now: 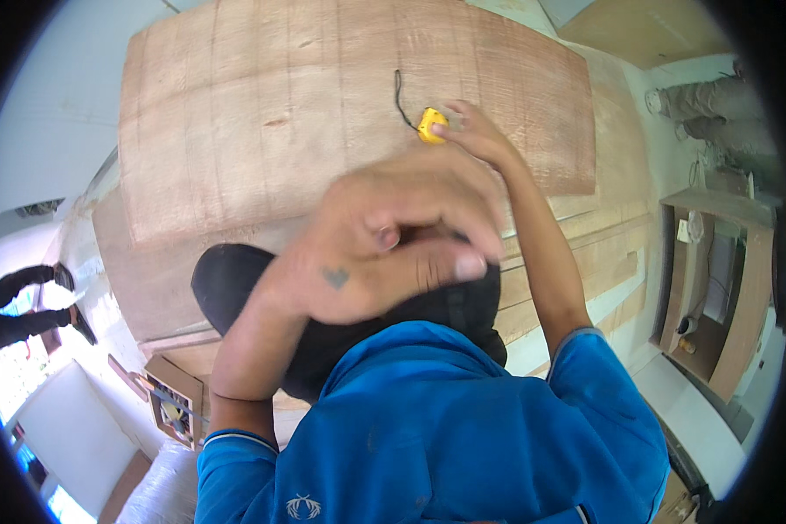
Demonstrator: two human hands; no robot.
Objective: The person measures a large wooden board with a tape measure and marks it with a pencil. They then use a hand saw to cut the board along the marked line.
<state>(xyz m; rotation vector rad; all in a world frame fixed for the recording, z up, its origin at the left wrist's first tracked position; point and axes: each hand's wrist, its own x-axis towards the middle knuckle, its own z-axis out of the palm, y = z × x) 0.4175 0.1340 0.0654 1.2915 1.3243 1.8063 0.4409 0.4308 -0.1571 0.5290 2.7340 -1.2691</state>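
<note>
Well to the right of the right hand (473, 135) stands a person in grey trousers (720, 100), with a wooden frame (744, 323) nearer the body on that same side and a pale brown board (646, 33) beyond the hand to the upper right. Well to the left of the left hand (402, 236) are another person's black trousers (22, 325) and dark shoes (83, 325). Nearer the body on that side lie a box (180, 374) of small items, a white panel (70, 419) and a plastic-wrapped bundle (162, 489).
</note>
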